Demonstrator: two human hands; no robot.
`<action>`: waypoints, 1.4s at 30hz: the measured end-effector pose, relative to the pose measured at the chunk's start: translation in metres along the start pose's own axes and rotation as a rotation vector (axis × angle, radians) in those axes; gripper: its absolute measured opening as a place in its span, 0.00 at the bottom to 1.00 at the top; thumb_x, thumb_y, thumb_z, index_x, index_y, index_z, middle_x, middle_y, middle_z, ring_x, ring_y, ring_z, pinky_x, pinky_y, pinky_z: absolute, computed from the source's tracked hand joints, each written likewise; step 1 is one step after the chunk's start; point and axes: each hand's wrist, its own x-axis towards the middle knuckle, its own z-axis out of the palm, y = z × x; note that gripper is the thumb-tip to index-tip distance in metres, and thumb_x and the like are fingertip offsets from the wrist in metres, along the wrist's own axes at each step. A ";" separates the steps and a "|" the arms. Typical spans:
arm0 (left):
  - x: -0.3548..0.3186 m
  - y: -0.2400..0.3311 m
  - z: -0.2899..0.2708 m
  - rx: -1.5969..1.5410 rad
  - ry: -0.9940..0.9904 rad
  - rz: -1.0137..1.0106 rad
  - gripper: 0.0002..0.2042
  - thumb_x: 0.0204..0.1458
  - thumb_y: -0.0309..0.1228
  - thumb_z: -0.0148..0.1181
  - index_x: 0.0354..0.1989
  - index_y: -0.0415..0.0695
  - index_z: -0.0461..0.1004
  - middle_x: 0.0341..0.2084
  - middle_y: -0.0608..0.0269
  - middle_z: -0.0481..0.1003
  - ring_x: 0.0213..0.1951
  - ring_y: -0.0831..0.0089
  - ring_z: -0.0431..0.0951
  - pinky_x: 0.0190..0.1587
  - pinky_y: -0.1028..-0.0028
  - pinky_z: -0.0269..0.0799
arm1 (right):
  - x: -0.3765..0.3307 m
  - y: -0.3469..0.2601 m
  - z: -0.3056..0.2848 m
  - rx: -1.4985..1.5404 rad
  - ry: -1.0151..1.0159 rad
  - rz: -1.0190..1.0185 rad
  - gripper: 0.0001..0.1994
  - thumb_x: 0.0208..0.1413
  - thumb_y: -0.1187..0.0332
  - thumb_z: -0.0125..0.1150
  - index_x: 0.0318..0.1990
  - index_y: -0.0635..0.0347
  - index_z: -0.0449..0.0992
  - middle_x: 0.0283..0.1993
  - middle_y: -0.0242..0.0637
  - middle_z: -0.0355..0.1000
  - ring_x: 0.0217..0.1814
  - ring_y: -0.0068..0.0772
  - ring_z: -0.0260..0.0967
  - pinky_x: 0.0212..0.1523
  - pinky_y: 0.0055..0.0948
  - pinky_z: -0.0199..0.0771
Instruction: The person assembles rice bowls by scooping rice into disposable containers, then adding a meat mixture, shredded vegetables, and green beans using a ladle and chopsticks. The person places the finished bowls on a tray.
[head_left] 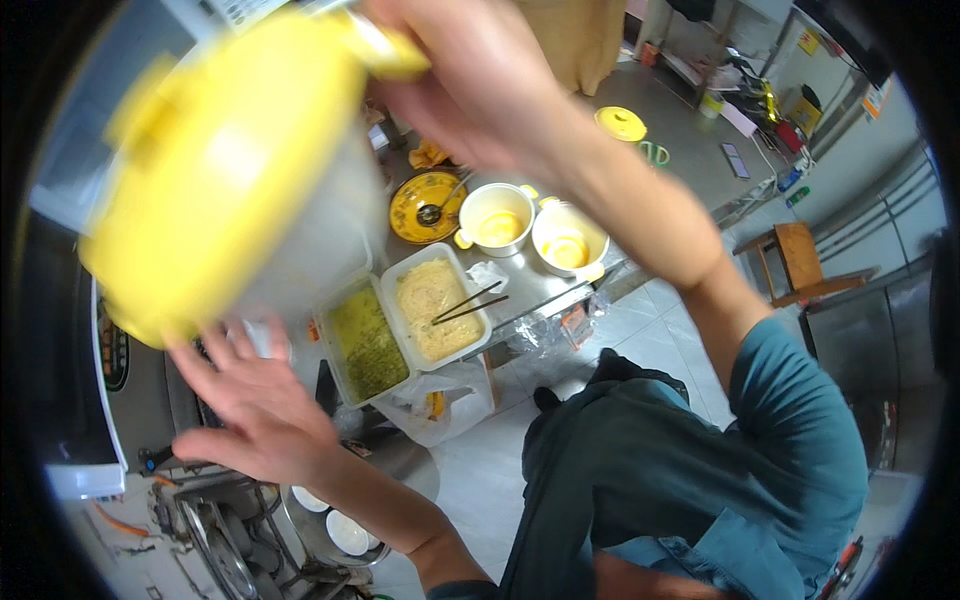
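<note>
Close to the camera, at upper left, a blurred pot-like vessel (230,170) with bright yellow parts and a paler side is raised above the counter. My right hand (475,85) is closed about a yellow handle at its upper end. My left hand (255,395) has spread fingers, their tips at the vessel's lower yellow edge; whether they touch is unclear. Below the vessel stand a clear tub of yellow-green chopped food (368,345) and a white tub of pale, mashed-looking food (435,300). Dark chopsticks (470,311) rest across the white tub.
Two white pots (497,217) (571,240) with yellow handles stand beside a patterned yellow bowl (420,210) holding a spoon. Farther off are a yellow lid (621,124), scissors (655,153) and a phone (735,160). A plastic bag (450,405) hangs by the counter edge; a wooden chair (797,262) is at right.
</note>
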 end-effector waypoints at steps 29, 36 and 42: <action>-0.147 -0.503 0.107 0.254 0.524 -0.675 0.41 0.67 0.56 0.45 0.76 0.37 0.42 0.73 0.40 0.53 0.73 0.48 0.53 0.72 0.61 0.50 | -0.354 0.035 -0.463 -0.832 0.758 0.852 0.11 0.74 0.62 0.46 0.50 0.56 0.73 0.42 0.31 0.75 0.33 0.22 0.72 0.33 0.27 0.77; -0.104 -0.520 0.118 0.693 -0.178 -0.884 0.26 0.64 0.49 0.52 0.61 0.41 0.70 0.56 0.39 0.74 0.59 0.43 0.73 0.60 0.54 0.68 | -0.348 0.062 -0.447 -0.794 0.850 0.791 0.14 0.74 0.61 0.46 0.55 0.59 0.73 0.43 0.34 0.76 0.36 0.26 0.73 0.35 0.28 0.78; -0.138 -0.465 0.080 1.215 -0.222 -0.683 0.19 0.62 0.44 0.53 0.49 0.41 0.77 0.46 0.39 0.78 0.49 0.40 0.78 0.51 0.49 0.74 | -0.296 0.064 -0.421 -1.462 0.306 0.706 0.12 0.68 0.67 0.54 0.52 0.64 0.76 0.46 0.46 0.77 0.46 0.44 0.74 0.48 0.42 0.75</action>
